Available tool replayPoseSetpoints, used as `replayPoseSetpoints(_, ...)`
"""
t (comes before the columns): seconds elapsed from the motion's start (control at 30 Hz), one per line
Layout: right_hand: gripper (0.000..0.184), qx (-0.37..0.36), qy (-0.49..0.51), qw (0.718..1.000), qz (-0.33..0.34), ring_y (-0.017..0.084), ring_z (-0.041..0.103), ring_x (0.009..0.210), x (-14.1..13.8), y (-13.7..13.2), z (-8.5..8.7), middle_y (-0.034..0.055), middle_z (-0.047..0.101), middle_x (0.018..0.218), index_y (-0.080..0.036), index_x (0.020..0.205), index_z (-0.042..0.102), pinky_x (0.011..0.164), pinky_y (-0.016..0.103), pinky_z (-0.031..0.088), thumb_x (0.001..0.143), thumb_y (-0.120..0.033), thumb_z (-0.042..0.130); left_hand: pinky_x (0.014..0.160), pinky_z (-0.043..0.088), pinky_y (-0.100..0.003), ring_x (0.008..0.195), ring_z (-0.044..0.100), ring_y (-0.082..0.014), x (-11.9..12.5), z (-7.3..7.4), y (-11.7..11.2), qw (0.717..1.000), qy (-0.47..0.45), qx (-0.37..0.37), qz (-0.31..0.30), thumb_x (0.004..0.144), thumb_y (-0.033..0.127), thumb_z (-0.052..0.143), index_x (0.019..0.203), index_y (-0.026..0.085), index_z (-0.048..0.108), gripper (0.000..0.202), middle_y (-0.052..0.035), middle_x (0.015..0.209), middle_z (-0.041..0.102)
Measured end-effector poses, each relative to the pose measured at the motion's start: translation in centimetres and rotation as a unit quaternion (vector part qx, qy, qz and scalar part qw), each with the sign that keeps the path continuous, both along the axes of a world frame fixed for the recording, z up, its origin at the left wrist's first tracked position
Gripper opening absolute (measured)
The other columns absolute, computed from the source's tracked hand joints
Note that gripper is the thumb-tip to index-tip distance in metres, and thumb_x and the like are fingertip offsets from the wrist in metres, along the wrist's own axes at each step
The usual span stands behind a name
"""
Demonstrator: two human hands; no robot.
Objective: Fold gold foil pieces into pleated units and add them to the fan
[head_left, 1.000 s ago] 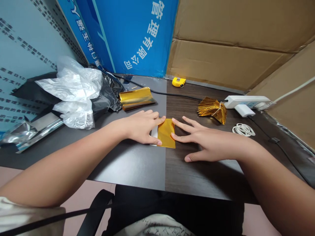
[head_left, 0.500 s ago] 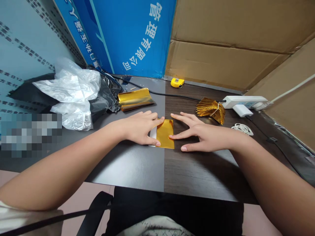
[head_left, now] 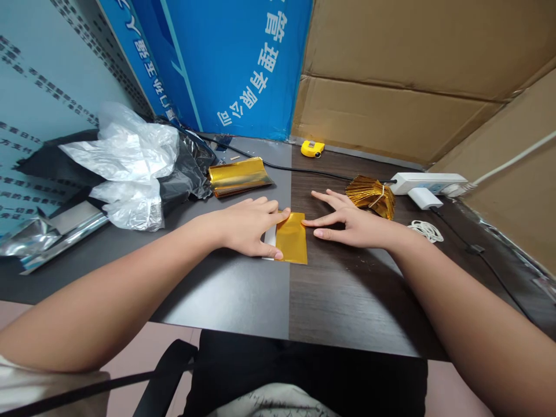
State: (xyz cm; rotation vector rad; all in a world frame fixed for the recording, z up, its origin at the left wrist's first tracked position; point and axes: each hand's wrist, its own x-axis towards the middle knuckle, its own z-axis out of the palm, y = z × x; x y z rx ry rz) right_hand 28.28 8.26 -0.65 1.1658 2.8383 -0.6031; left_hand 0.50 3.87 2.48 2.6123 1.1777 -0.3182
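Observation:
A small sheet of gold foil (head_left: 292, 238) lies flat on the table, with a white strip (head_left: 270, 236) showing along its left side. My left hand (head_left: 247, 226) rests over that left side, thumb and forefinger spread apart and pressing on the foil's edge. At the foil's upper right corner is the forefinger of my right hand (head_left: 343, 221); its fingers are spread and it grips nothing. Behind my left hand lies a stack of gold foil sheets (head_left: 240, 176). A bundle of folded gold foil (head_left: 371, 196), tied with a band, sits beyond my right hand.
A yellow tape measure (head_left: 312, 149) stands at the back by the cardboard wall (head_left: 399, 110). On the right are a white power strip (head_left: 428, 180) and a coiled white cord (head_left: 426, 231). Crumpled plastic bags (head_left: 130, 165) and silver packaging (head_left: 61, 231) lie on the left.
My right hand has moved up along the foil's right edge, from its middle to the upper corner. My left hand and the foil have stayed in place.

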Motion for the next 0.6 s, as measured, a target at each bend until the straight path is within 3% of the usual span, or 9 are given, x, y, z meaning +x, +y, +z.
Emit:
replayPoseSetpoints(0.2, 0.039, 0.094, 0.024, 0.994, -0.046, 0.041, 0.020, 0.153, -0.7, -0.2, -0.4, 0.0083, 0.036, 0.162, -0.035, 0.128, 0.071, 0.120, 0.064, 0.027, 0.097, -0.053, 0.056, 0.102, 0.041, -0.036, 0.114, 0.052, -0.0273, 0.0, -0.1, 0.0, 1.000, -0.002, 0.014, -0.003, 0.084, 0.072, 0.055, 0.157, 0.019, 0.030, 0.093, -0.0128, 0.128, 0.055)
replayPoseSetpoints(0.33, 0.043, 0.200, 0.080, 0.976, -0.038, 0.035, 0.045, 0.141, -2.0, -1.0, -0.8, 0.0163, 0.056, 0.143, -0.016, 0.126, 0.073, 0.118, 0.053, 0.037, 0.099, -0.043, 0.053, 0.101, 0.041, -0.036, 0.114, 0.051, -0.0269, -0.2, -0.1, 0.1, 1.000, -0.001, 0.013, -0.009, 0.084, 0.071, 0.055, 0.156, 0.018, 0.030, 0.092, -0.0122, 0.127, 0.054)
replayPoseSetpoints(0.43, 0.042, 0.174, 0.142, 0.974, -0.019, 0.029, 0.057, 0.127, -2.9, -1.6, -1.2, 0.0155, 0.062, 0.135, -0.014, 0.127, 0.071, 0.110, 0.048, 0.047, 0.097, -0.041, 0.056, 0.101, 0.040, -0.036, 0.114, 0.051, -0.0264, -0.5, 0.0, 0.4, 0.999, -0.018, 0.001, -0.033, 0.085, 0.069, 0.055, 0.156, 0.018, 0.031, 0.090, -0.0117, 0.125, 0.054)
replayPoseSetpoints(0.6, 0.030, 0.194, 0.113, 0.974, 0.006, 0.029, 0.060, 0.115, -3.6, -2.4, -1.0, 0.0124, 0.066, 0.122, -0.017, 0.107, 0.076, 0.100, 0.048, 0.050, 0.095, -0.039, 0.060, 0.098, 0.039, -0.036, 0.110, 0.051, -0.0253, -0.6, -0.4, 0.7, 0.998, -0.028, 0.045, -0.042, 0.092, 0.067, 0.042, 0.154, 0.022, 0.036, 0.077, -0.0107, 0.124, 0.055)
